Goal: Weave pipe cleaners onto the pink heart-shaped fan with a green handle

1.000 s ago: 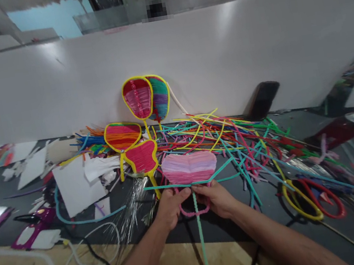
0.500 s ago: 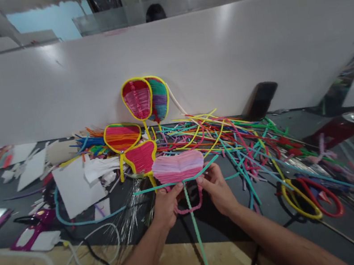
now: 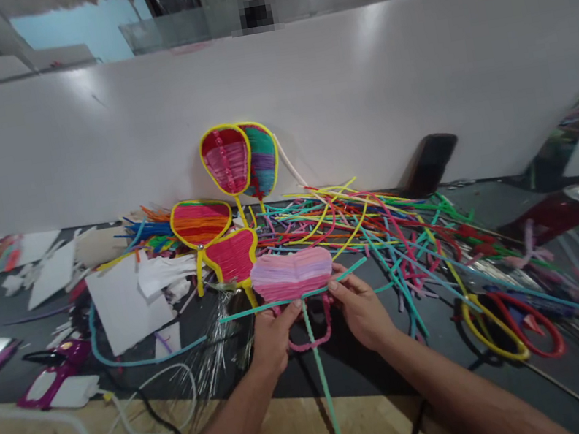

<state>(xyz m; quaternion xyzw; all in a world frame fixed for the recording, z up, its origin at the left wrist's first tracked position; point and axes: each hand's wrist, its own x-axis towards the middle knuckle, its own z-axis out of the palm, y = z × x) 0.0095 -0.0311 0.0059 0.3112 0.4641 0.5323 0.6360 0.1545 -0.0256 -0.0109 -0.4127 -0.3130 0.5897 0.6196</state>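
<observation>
Now pinches the teal strip (image 3: pixel 314 292) farther out with the right hand (image 3: pixel 363 310), grips near its middle with the left hand (image 3: pixel 270 339) (mint stem (image 3: pixel 325 385) between), apparently bracing it along the pink panel (image 3: pixel 292 273) above.

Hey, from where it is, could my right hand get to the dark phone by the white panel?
Probably, with a forward stretch: the dark phone shows uncovered above the coloured strips. The right hand would likely need to release the teal strip first.
</observation>
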